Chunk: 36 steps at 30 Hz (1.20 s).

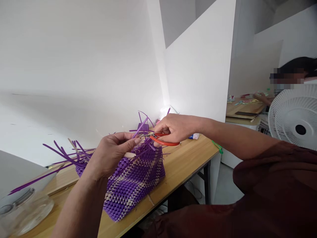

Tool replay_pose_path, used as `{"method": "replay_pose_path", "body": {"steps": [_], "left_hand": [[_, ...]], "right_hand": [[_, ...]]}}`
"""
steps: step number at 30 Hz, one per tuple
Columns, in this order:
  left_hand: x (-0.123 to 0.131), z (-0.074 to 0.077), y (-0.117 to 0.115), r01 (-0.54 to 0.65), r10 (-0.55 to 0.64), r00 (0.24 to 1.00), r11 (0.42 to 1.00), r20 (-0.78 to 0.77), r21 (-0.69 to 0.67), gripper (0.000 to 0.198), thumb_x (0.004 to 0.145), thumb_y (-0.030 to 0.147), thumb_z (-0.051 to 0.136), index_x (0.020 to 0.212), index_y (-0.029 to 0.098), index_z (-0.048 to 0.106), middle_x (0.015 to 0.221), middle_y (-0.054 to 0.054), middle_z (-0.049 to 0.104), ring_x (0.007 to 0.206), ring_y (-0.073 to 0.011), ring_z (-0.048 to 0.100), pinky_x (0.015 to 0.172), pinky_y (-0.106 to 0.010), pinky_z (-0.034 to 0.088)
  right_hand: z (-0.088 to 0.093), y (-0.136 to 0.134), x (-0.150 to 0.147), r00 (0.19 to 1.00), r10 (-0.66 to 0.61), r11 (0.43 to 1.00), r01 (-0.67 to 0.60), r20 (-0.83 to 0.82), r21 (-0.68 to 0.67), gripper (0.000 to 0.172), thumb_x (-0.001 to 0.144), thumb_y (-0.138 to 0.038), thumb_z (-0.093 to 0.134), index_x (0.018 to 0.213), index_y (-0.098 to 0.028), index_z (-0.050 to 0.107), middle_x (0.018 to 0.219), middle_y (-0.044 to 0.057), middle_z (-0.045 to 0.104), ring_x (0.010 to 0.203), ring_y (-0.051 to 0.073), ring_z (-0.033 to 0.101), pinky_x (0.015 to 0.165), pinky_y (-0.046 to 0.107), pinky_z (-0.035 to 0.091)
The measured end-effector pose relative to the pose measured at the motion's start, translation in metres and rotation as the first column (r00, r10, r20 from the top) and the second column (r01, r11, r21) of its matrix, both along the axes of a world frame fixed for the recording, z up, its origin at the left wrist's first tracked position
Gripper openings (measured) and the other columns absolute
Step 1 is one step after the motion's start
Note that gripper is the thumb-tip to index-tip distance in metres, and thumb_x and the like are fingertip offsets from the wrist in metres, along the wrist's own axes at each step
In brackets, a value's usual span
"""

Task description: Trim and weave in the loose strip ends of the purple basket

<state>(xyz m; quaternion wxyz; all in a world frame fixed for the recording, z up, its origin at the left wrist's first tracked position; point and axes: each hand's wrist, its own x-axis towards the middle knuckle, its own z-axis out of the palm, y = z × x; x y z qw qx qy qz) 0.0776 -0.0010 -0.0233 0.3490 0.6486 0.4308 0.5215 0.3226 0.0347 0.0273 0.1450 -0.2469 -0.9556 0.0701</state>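
The right hand (170,128) grips the tool (168,143), tip leftward, toward the strip (141,126) the left hand (113,149) pinches. The bag (135,186) sits below.

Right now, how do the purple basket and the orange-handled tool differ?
The basket is woven in purple with pale bands; the tool has orange handles. The basket is much larger than the tool. The basket rests on the table, while the tool is in your right hand, near the loose strips. Both are in front of you.
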Motion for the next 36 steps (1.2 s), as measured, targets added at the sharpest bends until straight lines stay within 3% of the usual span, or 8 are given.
{"method": "replay_pose_path", "body": {"steps": [3,6,10,16,21,26,31,36], "left_hand": [[-0.001,0.000,0.001,0.015,-0.014,0.999,1.000,-0.045,0.015,0.021,0.069,0.037,0.087,0.075,0.020,0.077,0.070,-0.001,0.071,0.060,-0.0071,0.058,0.055,-0.014,0.046],[-0.001,-0.001,0.003,0.019,-0.017,0.998,0.999,-0.058,0.039,0.021,0.069,0.038,0.087,0.076,0.021,0.078,0.070,-0.001,0.072,0.060,-0.0080,0.059,0.056,-0.016,0.047],[-0.002,-0.002,0.006,0.013,-0.008,0.997,0.998,-0.077,0.060,0.022,0.068,0.039,0.087,0.076,0.021,0.078,0.068,-0.002,0.071,0.059,-0.0095,0.060,0.056,-0.017,0.048],[-0.004,-0.002,0.005,0.022,-0.018,0.998,0.998,-0.064,0.057,0.023,0.066,0.038,0.088,0.074,0.020,0.078,0.067,-0.003,0.070,0.057,-0.0088,0.058,0.054,-0.016,0.047],[0.004,-0.002,0.003,0.020,-0.024,0.991,0.999,0.131,0.033,0.028,0.061,0.037,0.091,0.072,0.016,0.078,0.065,-0.003,0.067,0.056,-0.0084,0.057,0.051,-0.016,0.047],[0.012,-0.002,0.000,0.007,0.006,0.920,0.999,0.391,-0.032,0.037,0.059,0.038,0.092,0.083,0.013,0.079,0.062,-0.001,0.064,0.055,-0.0077,0.056,0.051,-0.016,0.047],[0.019,-0.001,-0.003,-0.058,0.064,0.842,0.998,0.536,-0.028,0.040,0.051,0.028,0.095,0.084,0.012,0.079,0.060,-0.001,0.065,0.052,-0.0073,0.056,0.050,-0.014,0.046],[0.024,-0.003,-0.003,-0.094,0.098,0.755,0.995,0.648,-0.041,0.041,0.049,0.027,0.095,0.085,0.013,0.077,0.065,-0.004,0.070,0.053,-0.0119,0.061,0.052,-0.020,0.052]], "right_hand": [[0.006,-0.002,0.003,0.999,-0.006,0.999,0.005,0.033,0.047,0.044,0.088,-0.047,0.061,0.059,-0.018,0.046,0.051,-0.007,0.036,0.050,0.007,0.029,0.055,0.027,0.025],[0.009,-0.005,0.005,0.998,-0.026,0.998,0.022,0.061,0.058,0.044,0.087,-0.048,0.062,0.059,-0.017,0.050,0.050,-0.007,0.035,0.049,0.007,0.030,0.055,0.027,0.026],[0.010,-0.008,0.005,0.997,-0.031,0.999,0.029,0.068,0.026,0.040,0.087,-0.047,0.062,0.062,-0.017,0.056,0.049,-0.007,0.037,0.048,0.006,0.032,0.054,0.026,0.026],[0.005,-0.003,0.008,0.999,0.042,0.998,-0.043,-0.016,-0.056,0.042,0.088,-0.036,0.063,0.056,-0.016,0.046,0.047,-0.009,0.034,0.048,0.005,0.029,0.055,0.026,0.026],[-0.017,0.006,0.006,0.972,0.047,0.988,-0.079,-0.230,-0.131,0.039,0.089,-0.036,0.062,0.061,-0.017,0.044,0.052,-0.007,0.040,0.052,0.006,0.033,0.058,0.028,0.029],[-0.042,0.013,-0.017,0.883,-0.007,0.943,-0.150,-0.470,-0.296,0.035,0.090,-0.043,0.062,0.070,-0.017,0.049,0.063,-0.004,0.047,0.057,0.008,0.038,0.056,0.027,0.031],[-0.059,0.010,-0.047,0.800,-0.022,0.953,-0.165,-0.599,-0.256,0.031,0.088,-0.040,0.064,0.073,-0.019,0.049,0.062,-0.005,0.046,0.056,0.008,0.040,0.051,0.026,0.029],[-0.064,0.004,-0.060,0.767,-0.014,0.954,-0.182,-0.641,-0.239,0.033,0.087,-0.039,0.066,0.071,-0.019,0.046,0.059,-0.006,0.043,0.053,0.008,0.038,0.049,0.025,0.028]]}}
